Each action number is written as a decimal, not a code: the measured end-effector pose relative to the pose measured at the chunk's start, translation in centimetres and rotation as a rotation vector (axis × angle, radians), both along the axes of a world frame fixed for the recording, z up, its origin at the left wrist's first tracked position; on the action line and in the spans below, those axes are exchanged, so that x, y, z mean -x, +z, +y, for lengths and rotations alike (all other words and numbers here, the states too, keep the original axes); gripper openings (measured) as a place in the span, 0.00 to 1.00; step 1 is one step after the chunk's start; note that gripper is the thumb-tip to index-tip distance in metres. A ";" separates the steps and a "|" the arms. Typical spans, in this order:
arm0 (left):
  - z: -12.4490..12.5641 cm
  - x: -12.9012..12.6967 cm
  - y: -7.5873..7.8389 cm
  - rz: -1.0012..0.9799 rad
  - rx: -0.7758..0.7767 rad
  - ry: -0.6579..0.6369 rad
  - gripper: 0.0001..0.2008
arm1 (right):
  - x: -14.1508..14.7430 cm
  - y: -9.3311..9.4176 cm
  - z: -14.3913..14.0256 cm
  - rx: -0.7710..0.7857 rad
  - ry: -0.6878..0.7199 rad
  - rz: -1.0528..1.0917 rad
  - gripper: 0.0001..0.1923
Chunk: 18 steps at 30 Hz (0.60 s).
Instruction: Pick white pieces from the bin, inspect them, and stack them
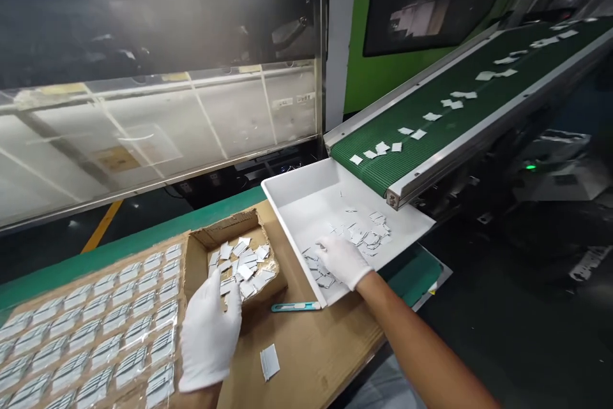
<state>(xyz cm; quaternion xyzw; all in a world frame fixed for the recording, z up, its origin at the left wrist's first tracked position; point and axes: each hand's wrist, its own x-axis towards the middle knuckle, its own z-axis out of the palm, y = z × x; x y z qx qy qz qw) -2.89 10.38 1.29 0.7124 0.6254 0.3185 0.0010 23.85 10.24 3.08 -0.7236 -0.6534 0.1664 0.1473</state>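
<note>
My left hand (211, 332), in a white glove, is held at the near side of a cut-down cardboard box (201, 256). Its thumb and forefinger are apart, and nothing shows between them. Small flat white pieces (246, 268) lie loosely heaped in the box. My right hand (342, 260), gloved too, reaches palm down into a white plastic tray (306, 189). Its fingers are stretched over small white pieces (325, 278) in the tray's near corner; the undersides of the fingers are hidden. More thin pieces (371, 233) lie beyond it.
A green conveyor belt (445, 109) carrying scattered white pieces slopes down to the tray. A teal cutter knife (295, 307) and a single white piece (269, 362) lie on the cardboard (306, 358). At left, stacked pieces (108, 319) sit in rows under clear plastic.
</note>
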 end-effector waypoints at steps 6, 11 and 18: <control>-6.1 -1.9 -5.0 -0.586 0.135 -0.209 0.16 | 0.9 -1.2 3.8 0.263 0.086 -0.062 0.12; -10.0 -4.4 -8.3 -0.891 0.381 -0.116 0.18 | 2.0 -2.0 4.4 0.221 0.063 -0.069 0.12; -10.6 -4.2 -7.1 -1.047 0.594 -0.128 0.23 | 1.2 2.0 0.3 0.005 0.060 -0.110 0.09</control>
